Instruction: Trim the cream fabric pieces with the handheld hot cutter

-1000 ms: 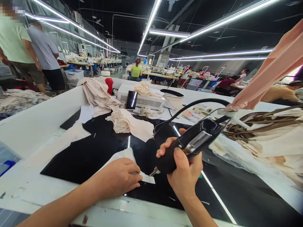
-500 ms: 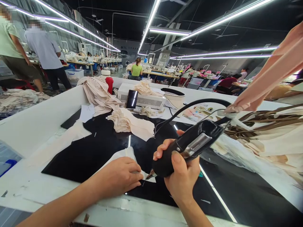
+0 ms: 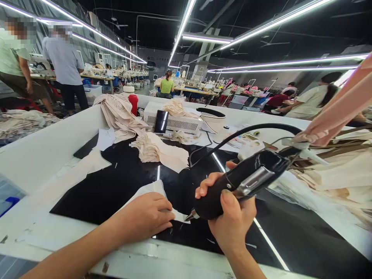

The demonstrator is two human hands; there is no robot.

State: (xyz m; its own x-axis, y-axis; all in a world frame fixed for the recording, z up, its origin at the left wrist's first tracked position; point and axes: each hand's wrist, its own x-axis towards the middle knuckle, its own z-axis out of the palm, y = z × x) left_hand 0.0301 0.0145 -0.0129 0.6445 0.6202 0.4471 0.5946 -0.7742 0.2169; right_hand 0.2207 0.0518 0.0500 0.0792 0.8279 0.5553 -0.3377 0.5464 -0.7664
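Observation:
A white fabric piece (image 3: 157, 187) lies on the black work surface close to the front edge. My left hand (image 3: 148, 215) presses down on it with the fingers curled and drawn together; the thumb is hidden. My right hand (image 3: 229, 217) is wrapped round a black corded hand tool (image 3: 247, 182) with a silver lever along its side. Its pointed metal tip (image 3: 192, 215) meets the narrow right end of the fabric, just right of my left fingertips. A pink cloth strip (image 3: 343, 108) is tied to the tool's rear end and runs up to the right.
Behind the hands lies a stack of cream fabric pieces (image 3: 159, 151). Farther back are a white vented box (image 3: 183, 123), a phone (image 3: 161, 121) and a red container (image 3: 133, 104). More fabric (image 3: 343, 178) fills the right side. Low white walls (image 3: 58, 143) edge the table.
My right hand has moved right with the tool, and its tip has slid along the fabric away from my left fingers. My left hand has stayed nearly still.

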